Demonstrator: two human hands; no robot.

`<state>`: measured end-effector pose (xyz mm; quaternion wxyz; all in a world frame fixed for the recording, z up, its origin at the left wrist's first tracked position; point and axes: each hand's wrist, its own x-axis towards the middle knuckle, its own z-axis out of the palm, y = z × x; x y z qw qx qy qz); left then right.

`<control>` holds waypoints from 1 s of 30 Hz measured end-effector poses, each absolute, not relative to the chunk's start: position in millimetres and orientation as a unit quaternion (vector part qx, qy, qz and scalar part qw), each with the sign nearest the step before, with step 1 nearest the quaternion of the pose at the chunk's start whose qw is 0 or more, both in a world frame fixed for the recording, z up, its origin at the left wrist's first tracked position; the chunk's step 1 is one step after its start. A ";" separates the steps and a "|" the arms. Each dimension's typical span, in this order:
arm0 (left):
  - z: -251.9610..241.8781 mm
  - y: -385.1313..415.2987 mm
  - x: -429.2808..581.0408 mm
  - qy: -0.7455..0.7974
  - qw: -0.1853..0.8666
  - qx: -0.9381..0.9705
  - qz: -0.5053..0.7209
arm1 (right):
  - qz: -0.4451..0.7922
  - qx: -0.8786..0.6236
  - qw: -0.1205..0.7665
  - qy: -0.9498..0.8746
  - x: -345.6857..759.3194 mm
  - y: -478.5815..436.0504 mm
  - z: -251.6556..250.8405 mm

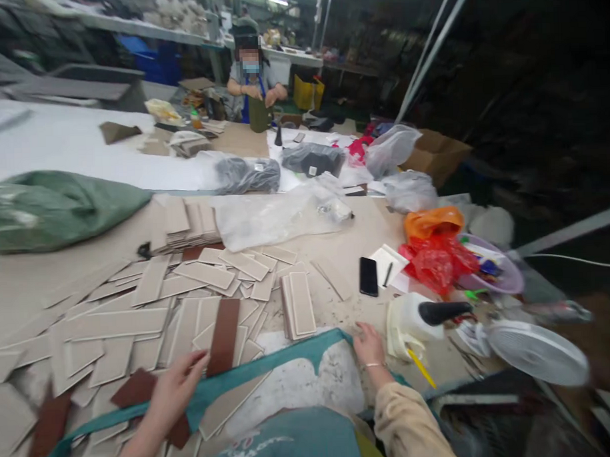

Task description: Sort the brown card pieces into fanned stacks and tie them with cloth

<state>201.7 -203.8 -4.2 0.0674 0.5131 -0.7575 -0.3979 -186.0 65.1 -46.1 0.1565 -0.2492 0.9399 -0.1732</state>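
Observation:
My left hand (174, 388) lies with fingers stretched out on a pile of beige rectangular pieces (152, 307), its fingertips at the lower end of a brown strip (223, 336). My right hand (369, 343) rests flat with fingers apart on the worktable (336, 254), next to the teal apron strap (270, 366) that runs across the table edge. A small neat stack of beige pieces (298, 304) lies just left of the right hand. Neither hand holds anything.
A black phone (368, 275) and a pen on paper (389, 272) lie ahead of the right hand. A white jug with black handle (413, 321), a small fan (537, 350), red and orange bags (436, 250) sit right. A green sack (54, 207) lies left. Another person (252, 77) works at the far end.

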 end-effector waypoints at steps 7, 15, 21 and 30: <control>5.3 -166.7 106.3 -0.668 0.056 0.504 -0.545 | -0.327 -0.298 0.253 0.860 -180.3 33.1 -61.0; -33.3 -137.7 102.0 -0.742 -0.024 0.428 -0.515 | -0.345 -0.307 0.344 0.818 -140.5 90.3 -42.5; -45.8 -136.1 118.2 -0.829 -0.070 0.356 -0.426 | -0.398 -0.176 0.377 0.818 -90.3 169.8 -40.4; -56.5 -156.1 111.5 -0.895 -0.132 0.265 -0.334 | -0.475 0.239 0.193 0.824 -140.8 254.9 -52.5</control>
